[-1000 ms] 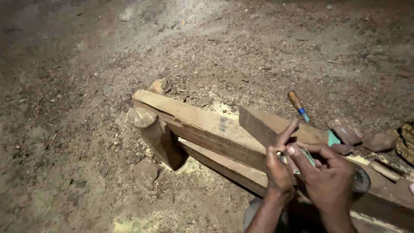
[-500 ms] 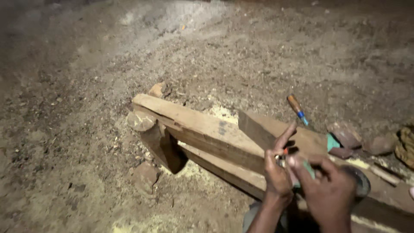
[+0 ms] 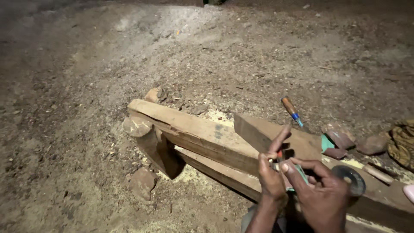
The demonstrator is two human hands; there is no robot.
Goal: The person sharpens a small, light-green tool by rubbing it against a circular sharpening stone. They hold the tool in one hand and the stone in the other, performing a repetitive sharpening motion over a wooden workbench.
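Wooden plank (image 3: 194,133) on dirt, both hands pinched together on a small red-tipped tool (image 3: 279,155), left hand (image 3: 272,177), right hand (image 3: 323,196).

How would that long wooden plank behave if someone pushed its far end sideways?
The long plank looks thick and straight, so it would probably stay stiff and feel heavy. It rests on a short log on loose sawdust-strewn ground, so it might pivot or slide rather than roll. The small block lying on it could slip off.
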